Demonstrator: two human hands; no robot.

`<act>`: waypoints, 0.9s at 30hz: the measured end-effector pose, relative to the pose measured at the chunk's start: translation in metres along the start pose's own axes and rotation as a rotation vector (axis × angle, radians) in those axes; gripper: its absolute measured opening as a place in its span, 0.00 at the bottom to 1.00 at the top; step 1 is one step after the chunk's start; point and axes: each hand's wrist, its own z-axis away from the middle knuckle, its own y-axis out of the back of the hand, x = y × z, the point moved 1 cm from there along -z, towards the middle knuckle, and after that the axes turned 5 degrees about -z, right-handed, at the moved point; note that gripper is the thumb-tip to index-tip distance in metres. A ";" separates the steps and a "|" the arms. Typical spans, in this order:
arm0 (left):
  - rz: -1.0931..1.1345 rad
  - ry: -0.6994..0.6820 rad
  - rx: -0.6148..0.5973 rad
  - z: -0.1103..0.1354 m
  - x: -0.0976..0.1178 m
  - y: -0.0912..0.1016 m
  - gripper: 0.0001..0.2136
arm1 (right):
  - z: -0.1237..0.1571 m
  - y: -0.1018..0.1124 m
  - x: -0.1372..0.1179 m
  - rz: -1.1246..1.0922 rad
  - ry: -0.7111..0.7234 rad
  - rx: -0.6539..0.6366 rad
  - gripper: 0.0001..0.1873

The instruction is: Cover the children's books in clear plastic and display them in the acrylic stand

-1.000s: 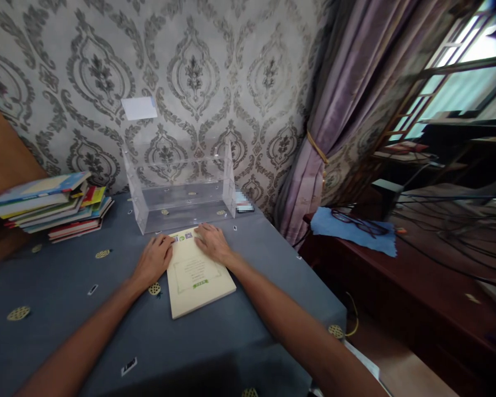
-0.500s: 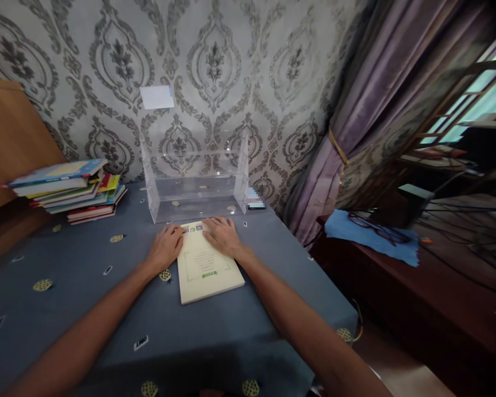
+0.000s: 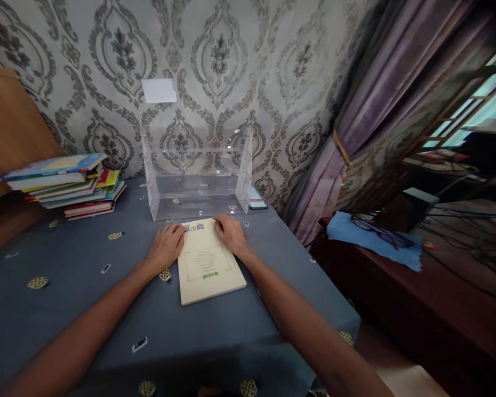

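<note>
A cream-coloured book [image 3: 209, 266] lies flat on the blue tablecloth [image 3: 86, 309], just in front of a clear acrylic book stand [image 3: 196, 176]. My left hand [image 3: 166, 246] rests at the book's far left edge with its fingers curled on the corner. My right hand [image 3: 231, 234] lies on the book's far right corner, fingers bent over the edge. Both hands touch the book while it stays on the table.
A stack of colourful books [image 3: 64, 184] sits at the back left by a wooden panel [image 3: 8, 127]. A phone [image 3: 257, 199] lies right of the stand. To the right are a purple curtain [image 3: 355, 121] and a dark desk with a blue cloth [image 3: 374, 237] and glasses.
My right hand has slid from the middle of the book's far edge to its right corner. The view has shifted slightly; the book stays flat in place.
</note>
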 end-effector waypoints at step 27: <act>-0.015 0.029 -0.014 0.001 0.004 0.001 0.13 | 0.002 -0.001 0.005 -0.035 -0.065 0.136 0.16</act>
